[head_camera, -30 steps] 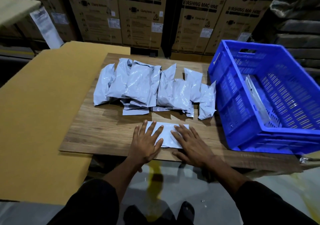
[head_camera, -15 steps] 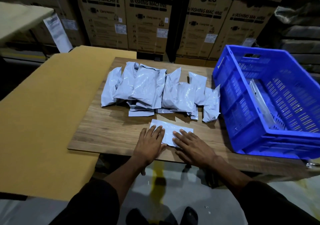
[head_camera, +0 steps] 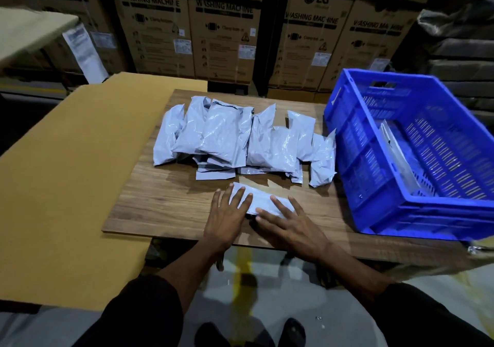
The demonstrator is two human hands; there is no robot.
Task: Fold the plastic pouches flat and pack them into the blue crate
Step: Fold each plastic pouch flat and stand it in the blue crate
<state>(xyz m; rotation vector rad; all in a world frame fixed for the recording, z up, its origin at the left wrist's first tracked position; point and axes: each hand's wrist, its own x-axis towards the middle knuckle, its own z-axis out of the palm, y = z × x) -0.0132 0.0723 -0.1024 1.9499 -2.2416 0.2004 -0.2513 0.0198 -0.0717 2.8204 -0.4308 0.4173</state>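
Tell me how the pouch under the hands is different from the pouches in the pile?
The pouch under the hands is pressed flat; the pile pouches look puffy. The pouch lies alone near the table's front edge; the pile overlaps farther back. Both are the same pale grey plastic.

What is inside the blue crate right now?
One pale pouch leans against the blue crate's left inner wall; the slatted floor looks otherwise bare. The near wall hides the front strip.

Crate right side cut off
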